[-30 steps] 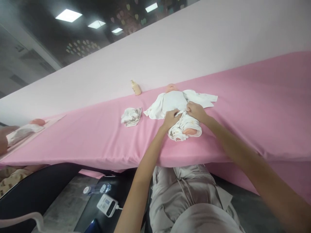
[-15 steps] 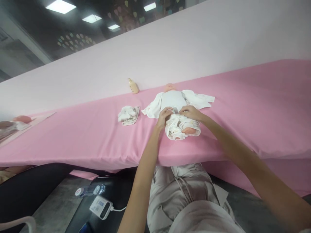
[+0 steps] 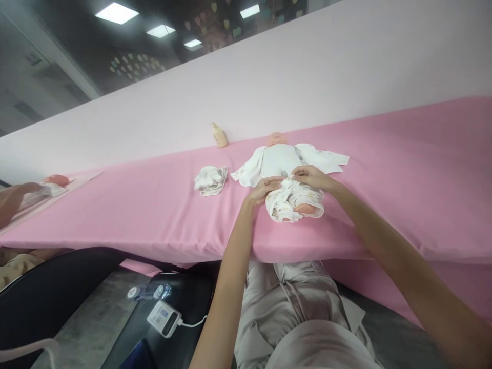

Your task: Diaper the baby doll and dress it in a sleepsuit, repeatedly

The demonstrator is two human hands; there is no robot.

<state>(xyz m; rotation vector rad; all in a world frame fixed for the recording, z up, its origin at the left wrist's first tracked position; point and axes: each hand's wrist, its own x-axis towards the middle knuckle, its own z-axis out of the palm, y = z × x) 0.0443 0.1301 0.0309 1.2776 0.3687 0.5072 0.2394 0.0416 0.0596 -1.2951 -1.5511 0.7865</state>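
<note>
A baby doll [image 3: 277, 138] lies on its back, head toward the wall, with a white shirt [image 3: 326, 159] spread around its torso. Printed white baby pants [image 3: 286, 202] are bunched around its bent legs, and a bare foot [image 3: 306, 208] shows at the near end. My left hand [image 3: 264, 188] rests along the left of the pants, fingers stretched across their waist. At the right of the waist, my right hand [image 3: 312, 177] has its fingers closed on the pants' edge. A small grey patch shows on the belly just above the waist.
A folded printed cloth [image 3: 211, 180] lies left of the doll on the pink table cover [image 3: 154, 205]. A yellowish bottle [image 3: 219, 135] stands by the wall. At far left, another person's arm [image 3: 15, 200] reaches to another doll. A black chair below holds a white device [image 3: 164, 318].
My left hand has flattened, its fingers reaching farther right over the pants' waist. The grey patch at the belly is less covered. At far left, the other person's arm has come into view.
</note>
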